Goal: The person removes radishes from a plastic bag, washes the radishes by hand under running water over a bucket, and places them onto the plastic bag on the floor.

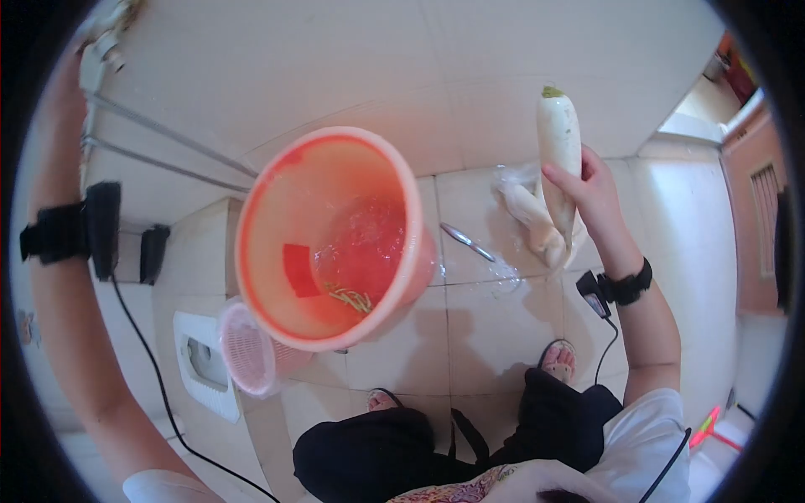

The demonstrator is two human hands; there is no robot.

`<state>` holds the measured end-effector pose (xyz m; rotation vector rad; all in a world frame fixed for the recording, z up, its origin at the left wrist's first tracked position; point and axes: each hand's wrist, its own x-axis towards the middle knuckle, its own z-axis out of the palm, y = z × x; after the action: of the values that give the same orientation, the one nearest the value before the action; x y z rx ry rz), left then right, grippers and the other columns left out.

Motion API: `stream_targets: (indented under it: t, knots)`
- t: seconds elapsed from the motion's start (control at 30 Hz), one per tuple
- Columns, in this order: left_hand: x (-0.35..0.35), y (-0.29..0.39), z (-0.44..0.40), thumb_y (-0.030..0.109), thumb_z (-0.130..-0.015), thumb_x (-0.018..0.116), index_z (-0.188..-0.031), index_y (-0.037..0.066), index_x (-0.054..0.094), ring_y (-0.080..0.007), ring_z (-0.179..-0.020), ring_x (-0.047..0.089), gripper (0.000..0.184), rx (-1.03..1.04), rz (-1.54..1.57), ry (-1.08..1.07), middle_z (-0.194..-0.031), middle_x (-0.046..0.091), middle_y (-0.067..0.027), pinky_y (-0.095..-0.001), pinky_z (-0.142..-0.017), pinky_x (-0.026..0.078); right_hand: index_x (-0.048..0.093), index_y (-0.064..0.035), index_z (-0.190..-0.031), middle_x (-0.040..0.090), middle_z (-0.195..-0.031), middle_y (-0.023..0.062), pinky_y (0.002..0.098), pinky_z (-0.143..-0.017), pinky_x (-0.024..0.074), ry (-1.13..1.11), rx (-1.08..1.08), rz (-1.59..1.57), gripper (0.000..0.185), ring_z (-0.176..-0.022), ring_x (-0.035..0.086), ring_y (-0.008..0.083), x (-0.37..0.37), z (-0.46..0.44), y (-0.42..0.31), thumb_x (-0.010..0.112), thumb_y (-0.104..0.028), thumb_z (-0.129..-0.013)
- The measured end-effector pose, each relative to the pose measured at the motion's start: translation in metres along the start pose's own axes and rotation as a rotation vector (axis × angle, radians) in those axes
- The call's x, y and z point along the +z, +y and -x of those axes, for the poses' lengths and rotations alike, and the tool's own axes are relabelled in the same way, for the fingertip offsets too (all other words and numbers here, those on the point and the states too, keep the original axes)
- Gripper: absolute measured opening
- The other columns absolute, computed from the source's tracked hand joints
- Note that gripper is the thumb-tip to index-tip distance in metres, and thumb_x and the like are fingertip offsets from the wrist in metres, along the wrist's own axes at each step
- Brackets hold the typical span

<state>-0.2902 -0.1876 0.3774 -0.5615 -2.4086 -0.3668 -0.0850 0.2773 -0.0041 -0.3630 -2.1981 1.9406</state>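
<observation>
My right hand is closed around a white daikon radish, its green-tinged top pointing up. Just beside the daikon, more pale root-like pieces lie on the floor with some clear plastic. My left arm stretches up to a metal faucet at the upper left, and my left hand is at its edge, fingers not distinguishable. Between my arms stands a big pink bucket holding water and several thin greenish strips. On the tiles, a slim silver utensil lies between bucket and daikon.
A pink plastic basket stands left of the bucket, near a squat toilet. A grey hose runs from the faucet towards the bucket. My sandalled feet are on the wet tiles. A pinkish door is at the right.
</observation>
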Motion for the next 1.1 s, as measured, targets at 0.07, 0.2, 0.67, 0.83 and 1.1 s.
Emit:
stream_targets:
  t: [0.07,0.2,0.67,0.83,1.1]
  knots:
    - [0.029,0.073,0.031,0.041,-0.109,0.043,-0.153,0.002,0.034,-0.0367,-0.126,0.055,0.059,-0.117,0.502,0.351,-0.139,0.051,-0.0278,-0.0419,-0.106,0.049,0.065,-0.0009,-0.118,0.069,-0.102,0.0057,0.0293,-0.082,0.0536,0.056,-0.062,0.087,0.054,-0.093,0.065,0.0132,-0.015,-0.007,0.013,0.088,-0.03,-0.078]
    - [0.022,0.037,0.016,0.05,-0.105,0.049,-0.117,-0.005,0.058,-0.0306,-0.104,0.064,0.056,-0.089,0.851,0.228,-0.109,0.067,-0.0213,-0.0403,-0.094,0.052,0.066,-0.0008,-0.117,0.07,-0.102,0.0075,0.0298,-0.082,0.054,0.135,-0.057,0.054,0.056,-0.093,0.066,0.0144,-0.037,-0.021,0.024,0.09,-0.031,-0.077]
    - [0.045,0.119,0.154,0.036,-0.099,0.062,-0.132,0.002,0.054,-0.0292,-0.124,0.055,0.048,-0.012,0.534,0.455,-0.133,0.059,-0.0141,-0.0428,-0.106,0.042,0.056,-0.0064,-0.129,0.068,-0.114,0.0057,0.0337,-0.091,0.055,0.13,-0.187,0.169,0.064,-0.105,0.066,0.0156,-0.057,-0.06,0.098,0.088,-0.017,-0.075]
    - [0.086,0.206,0.287,0.022,-0.09,0.069,-0.136,0.004,0.054,-0.0344,-0.136,0.046,0.051,0.153,0.593,0.014,-0.142,0.052,-0.0149,-0.0516,-0.115,0.034,0.056,-0.0074,-0.128,0.068,-0.114,0.0057,0.0334,-0.09,0.0559,0.101,-0.107,0.084,0.06,-0.106,0.066,0.0159,-0.054,-0.049,0.107,0.087,-0.016,-0.077]
    - [0.287,0.291,0.39,0.02,-0.1,0.062,-0.13,0.002,0.06,-0.0152,-0.106,0.063,0.035,-0.96,0.977,-1.389,-0.121,0.068,-0.0109,-0.0313,-0.093,0.05,0.054,-0.0088,-0.13,0.068,-0.114,0.0086,0.0345,-0.089,0.0567,0.004,-0.201,0.196,0.062,-0.105,0.067,0.0181,-0.052,-0.037,0.129,0.088,-0.016,-0.078]
